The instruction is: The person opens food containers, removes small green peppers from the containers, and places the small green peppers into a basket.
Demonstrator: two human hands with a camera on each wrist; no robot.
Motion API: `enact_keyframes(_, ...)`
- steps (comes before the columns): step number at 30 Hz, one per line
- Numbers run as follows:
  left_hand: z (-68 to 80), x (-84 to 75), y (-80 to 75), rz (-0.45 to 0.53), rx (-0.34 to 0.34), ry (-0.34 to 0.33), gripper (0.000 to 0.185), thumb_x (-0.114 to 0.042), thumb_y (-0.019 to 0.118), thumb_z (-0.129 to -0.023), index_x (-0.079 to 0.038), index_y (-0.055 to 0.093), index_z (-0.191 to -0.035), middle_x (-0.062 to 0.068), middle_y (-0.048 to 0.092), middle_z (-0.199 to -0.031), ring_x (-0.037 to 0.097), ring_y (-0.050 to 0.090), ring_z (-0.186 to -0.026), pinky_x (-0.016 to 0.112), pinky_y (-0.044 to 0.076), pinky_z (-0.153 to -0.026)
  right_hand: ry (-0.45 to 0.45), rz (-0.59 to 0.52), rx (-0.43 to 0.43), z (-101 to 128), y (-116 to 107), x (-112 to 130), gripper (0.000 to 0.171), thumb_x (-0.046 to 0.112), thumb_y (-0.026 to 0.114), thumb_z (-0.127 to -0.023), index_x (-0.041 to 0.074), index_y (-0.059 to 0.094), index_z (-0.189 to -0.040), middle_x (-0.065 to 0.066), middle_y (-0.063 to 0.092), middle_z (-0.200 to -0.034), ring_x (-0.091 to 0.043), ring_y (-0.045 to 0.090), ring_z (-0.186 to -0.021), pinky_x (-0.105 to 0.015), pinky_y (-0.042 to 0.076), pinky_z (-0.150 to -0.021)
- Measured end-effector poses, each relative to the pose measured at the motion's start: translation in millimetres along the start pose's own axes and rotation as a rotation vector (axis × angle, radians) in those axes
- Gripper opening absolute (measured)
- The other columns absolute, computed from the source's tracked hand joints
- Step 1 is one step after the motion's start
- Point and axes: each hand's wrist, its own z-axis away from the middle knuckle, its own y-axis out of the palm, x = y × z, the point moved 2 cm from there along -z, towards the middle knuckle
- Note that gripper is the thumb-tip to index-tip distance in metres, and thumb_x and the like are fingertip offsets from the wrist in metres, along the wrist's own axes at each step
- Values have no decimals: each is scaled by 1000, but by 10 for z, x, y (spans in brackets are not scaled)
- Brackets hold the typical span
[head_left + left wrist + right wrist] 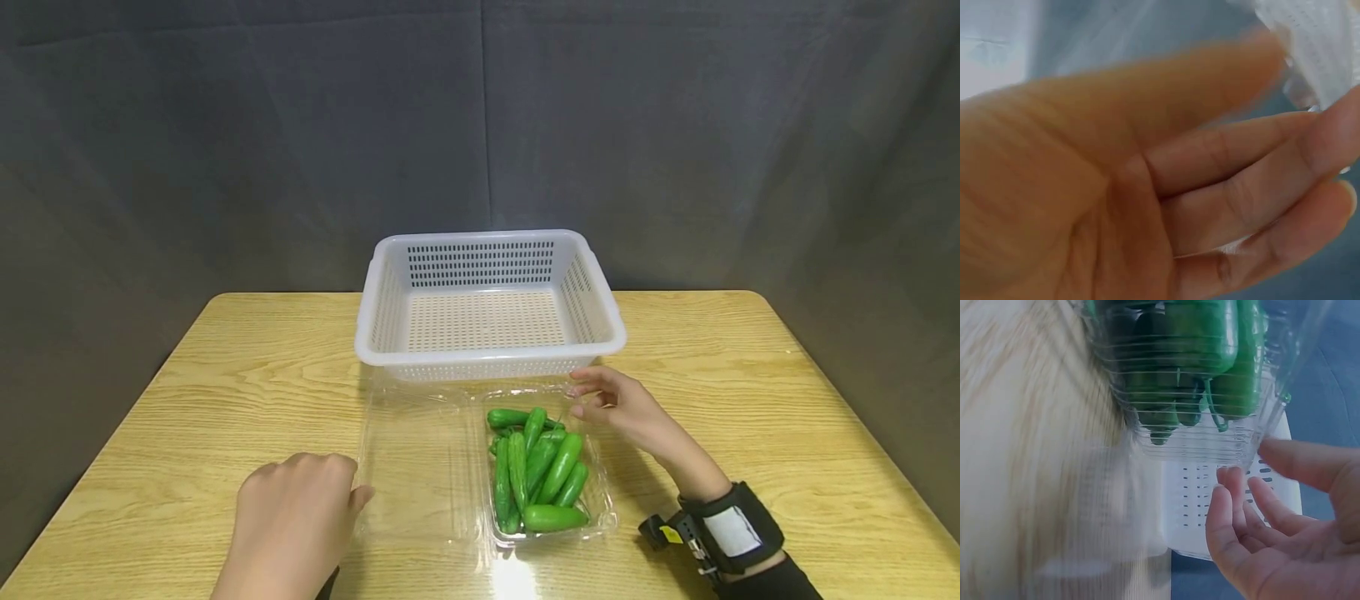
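A clear plastic clamshell box lies opened flat on the table, its lid (416, 467) on the left side. Several small green cucumbers (558, 471) fill the box's base (596, 492) on the right. My right hand (618, 408) is at the base's far right corner, fingers loosely bent. In the right wrist view, the thumb (1304, 464) is at the box's rim, and the other fingers stand apart from it. My left hand (292, 521) hovers left of the lid, back up. Its loosely bent fingers (1235, 200) hold nothing in the left wrist view.
Just behind the box stands a white plastic basket (491, 357) with slotted walls and nothing inside. The wooden table (247, 375) extends to both sides. A dark grey cloth (300, 150) hangs behind it.
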Motion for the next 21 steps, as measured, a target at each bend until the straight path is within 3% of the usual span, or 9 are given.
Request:
enact_keyframes(8, -168, 109, 108, 36, 151, -22, 35, -35, 81, -81, -13, 58, -67, -3, 43, -54, 15, 40, -51, 32, 38, -47, 19, 22, -36, -25, -6, -47, 51, -6, 71, -84, -13, 52, -131, -26, 64, -112, -16, 58, -83, -22, 52, -67)
enact_keyframes(21, -293, 191, 203, 39, 150, -15, 28, -29, 84, -79, -9, 66, -72, -2, 46, -55, 15, 41, -52, 32, 40, -48, 80, 1, -65, -45, 31, -92, 48, 0, 68, -91, -12, 49, -133, -22, 65, -108, -17, 63, -85, -23, 53, -70)
